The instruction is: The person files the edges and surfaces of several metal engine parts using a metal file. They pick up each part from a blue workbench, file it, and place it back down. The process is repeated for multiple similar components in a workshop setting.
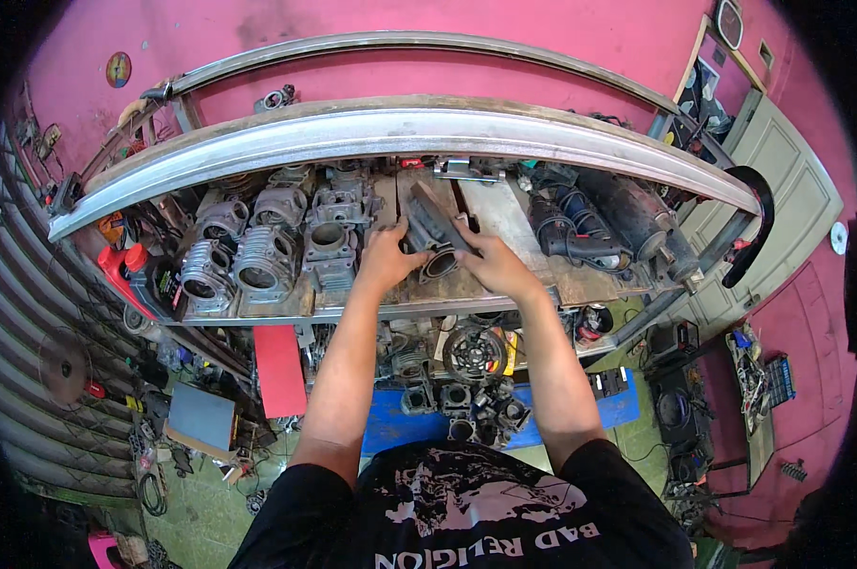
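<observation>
On the wooden shelf (371,302), both hands grip a dark metal engine part (432,228). It is tilted, with a long boxy body and a round, flanged opening at its near end. My left hand (387,258) closes on its left side, thumb by the opening. From the right, my right hand (497,266) holds it, thumb near the rim and fingers along the body. Left of my left hand stands a squarish grey engine cylinder (331,254). Finned engine cylinders (265,261) sit in rows beyond it.
A silver metal rail (400,128) crosses above the shelf's far side. Dark angle grinders (580,242) and a large dark canister (627,213) lie to the right. Red and black bottles (139,270) stand far left. Below, several engine parts rest on a blue board (386,422).
</observation>
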Tool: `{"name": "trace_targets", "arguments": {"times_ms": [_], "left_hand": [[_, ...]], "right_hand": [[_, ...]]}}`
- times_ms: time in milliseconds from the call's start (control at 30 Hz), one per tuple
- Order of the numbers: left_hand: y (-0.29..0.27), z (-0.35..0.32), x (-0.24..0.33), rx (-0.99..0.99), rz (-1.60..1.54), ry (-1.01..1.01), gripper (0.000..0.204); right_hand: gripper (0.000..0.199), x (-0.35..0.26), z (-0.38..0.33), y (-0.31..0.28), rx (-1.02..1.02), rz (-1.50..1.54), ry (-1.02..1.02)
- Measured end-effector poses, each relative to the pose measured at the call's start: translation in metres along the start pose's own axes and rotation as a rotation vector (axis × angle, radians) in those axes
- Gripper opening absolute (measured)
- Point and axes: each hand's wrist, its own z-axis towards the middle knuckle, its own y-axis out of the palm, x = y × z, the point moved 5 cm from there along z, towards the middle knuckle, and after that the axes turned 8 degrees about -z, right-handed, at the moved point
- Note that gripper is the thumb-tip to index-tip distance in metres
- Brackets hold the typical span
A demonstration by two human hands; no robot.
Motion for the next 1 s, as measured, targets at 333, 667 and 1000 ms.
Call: {"name": "trace_targets", "arguments": {"times_ms": [333,667,1000], "left_hand": [[0.001,-0.002,0.005,0.002,-0.063,0.062,0.098],[-0.01,-0.014,0.004,0.049,-0.177,0.019,0.093],[-0.012,-0.01,0.015,0.037,-0.14,0.023,0.09]], "right_hand": [[0.064,-0.034,0.009,0.008,-0.009,-0.472,0.174],[0.067,-0.085,-0.05,0.01,0.041,-1.001,0.127],[0.059,-0.081,-0.049,0.018,0.156,-1.031,0.016]]}}
